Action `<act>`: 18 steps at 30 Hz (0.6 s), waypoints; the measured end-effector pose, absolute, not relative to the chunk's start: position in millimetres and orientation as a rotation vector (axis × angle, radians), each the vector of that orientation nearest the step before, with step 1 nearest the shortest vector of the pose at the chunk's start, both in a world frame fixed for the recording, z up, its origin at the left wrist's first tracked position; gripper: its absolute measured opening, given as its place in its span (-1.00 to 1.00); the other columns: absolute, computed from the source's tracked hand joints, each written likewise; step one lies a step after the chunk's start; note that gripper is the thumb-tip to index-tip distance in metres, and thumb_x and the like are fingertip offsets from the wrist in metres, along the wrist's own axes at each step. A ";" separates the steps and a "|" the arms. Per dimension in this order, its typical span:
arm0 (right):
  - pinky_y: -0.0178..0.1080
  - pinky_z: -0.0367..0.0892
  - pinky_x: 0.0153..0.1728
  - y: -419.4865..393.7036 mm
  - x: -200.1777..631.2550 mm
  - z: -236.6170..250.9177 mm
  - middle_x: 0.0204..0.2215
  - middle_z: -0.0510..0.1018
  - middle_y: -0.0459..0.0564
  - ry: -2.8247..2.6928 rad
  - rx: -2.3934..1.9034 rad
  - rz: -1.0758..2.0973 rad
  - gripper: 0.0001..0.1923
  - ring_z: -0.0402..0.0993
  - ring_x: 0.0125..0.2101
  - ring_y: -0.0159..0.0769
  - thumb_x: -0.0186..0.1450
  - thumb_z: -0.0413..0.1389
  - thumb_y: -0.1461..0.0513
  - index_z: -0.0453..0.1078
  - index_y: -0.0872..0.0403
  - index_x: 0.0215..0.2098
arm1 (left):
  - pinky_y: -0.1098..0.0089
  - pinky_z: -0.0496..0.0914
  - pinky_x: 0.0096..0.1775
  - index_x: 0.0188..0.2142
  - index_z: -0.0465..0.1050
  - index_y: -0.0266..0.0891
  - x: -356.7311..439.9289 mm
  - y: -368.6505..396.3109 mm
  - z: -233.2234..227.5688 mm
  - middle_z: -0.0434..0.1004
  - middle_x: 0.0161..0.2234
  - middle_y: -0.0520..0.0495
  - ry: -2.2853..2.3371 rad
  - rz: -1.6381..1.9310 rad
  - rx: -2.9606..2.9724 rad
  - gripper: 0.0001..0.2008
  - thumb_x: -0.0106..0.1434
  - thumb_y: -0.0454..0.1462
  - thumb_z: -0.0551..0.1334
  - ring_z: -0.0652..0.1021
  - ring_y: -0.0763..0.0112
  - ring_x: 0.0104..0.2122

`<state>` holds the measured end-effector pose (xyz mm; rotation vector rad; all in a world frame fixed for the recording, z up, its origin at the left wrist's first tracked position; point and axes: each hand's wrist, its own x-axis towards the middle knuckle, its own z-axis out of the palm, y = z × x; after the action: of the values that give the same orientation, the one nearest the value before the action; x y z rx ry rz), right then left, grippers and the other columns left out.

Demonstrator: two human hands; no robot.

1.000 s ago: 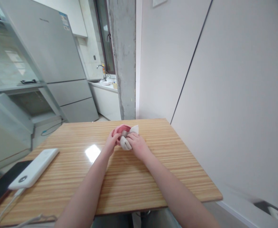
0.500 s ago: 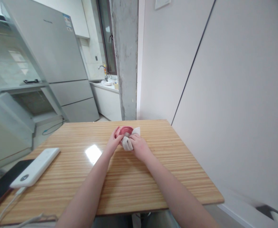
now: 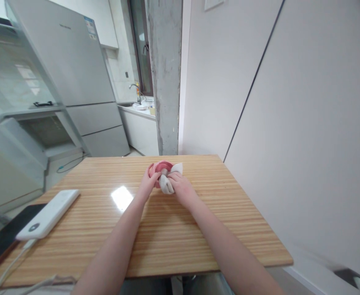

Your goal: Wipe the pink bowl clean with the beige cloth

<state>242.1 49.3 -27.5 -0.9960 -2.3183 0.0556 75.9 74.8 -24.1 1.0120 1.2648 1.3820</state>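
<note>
Near the far edge of the wooden table [image 3: 229,229], a pink bowl [image 3: 160,164] is tipped with its hollow side partly toward me. My left hand [image 3: 149,180] grips the bowl's left side, thumb at the near rim. A pale grey-white cloth [image 3: 167,186] is bunched against the bowl's rim and inside. My right hand [image 3: 180,185] is closed on that cloth at the bowl's right side, and one cloth corner sticks up behind the fingers. The hands hide much of the bowl's lower part.
On the table's left lie a white power bank [image 3: 49,215] with a plugged-in cable [image 3: 12,262] and a black phone-like slab [image 3: 10,233]. A white wall [image 3: 306,123] borders the right side. Beyond the table stand a fridge [image 3: 66,61] and a concrete pillar [image 3: 167,78].
Both hands stay on the bowl and cloth, with only a slight shift of the bowl and cloth. The whole view has moved a little.
</note>
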 end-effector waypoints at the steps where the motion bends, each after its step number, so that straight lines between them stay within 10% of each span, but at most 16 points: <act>1: -0.15 0.31 -0.08 48.8 241.7 -27.1 -0.10 0.51 0.07 -2.321 -1.053 0.039 -0.82 0.29 -0.04 -0.17 0.34 0.05 0.32 0.44 0.09 -0.12 | 0.39 0.47 -0.33 0.19 0.26 -0.18 76.6 75.0 -25.4 0.51 -0.06 -0.22 1.272 1.384 1.034 -0.24 -0.01 -0.20 0.42 0.58 0.34 -0.35; 6: -0.18 0.32 -0.25 48.1 239.8 -30.4 -0.20 0.54 0.09 -2.307 -1.292 -0.009 -0.79 0.31 -0.13 -0.14 0.33 0.00 0.37 0.46 0.10 -0.18 | 0.31 0.47 -0.19 0.28 0.05 -0.13 101.5 68.3 -38.0 0.51 -0.05 -0.22 1.170 1.422 0.968 -0.06 -0.01 -0.09 0.44 0.59 0.24 -0.20; 10: -0.17 0.34 -0.21 50.1 240.3 -32.8 -0.20 0.54 0.09 -2.309 -1.189 0.008 -0.78 0.32 -0.15 -0.14 0.25 0.05 0.40 0.45 0.12 -0.18 | 0.27 0.43 -0.06 0.12 0.24 -0.17 107.9 65.3 -38.1 0.52 -0.07 -0.19 1.197 1.492 0.984 -0.31 0.03 -0.13 0.41 0.56 0.23 -0.11; 18: -0.03 0.31 0.02 46.6 249.1 -29.6 -0.15 0.51 0.11 -1.748 -0.958 0.101 -0.67 0.37 -0.07 -0.12 0.24 0.01 0.38 0.40 0.09 -0.04 | 0.40 0.47 -0.36 -0.05 0.30 -0.16 99.8 65.1 -29.1 0.49 -0.12 -0.12 1.258 1.402 0.831 -0.61 0.12 -0.21 0.26 0.55 0.33 -0.26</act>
<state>249.1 46.6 -29.6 -0.9581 -1.7477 0.1012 99.8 65.1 -29.1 0.8307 1.2576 1.4020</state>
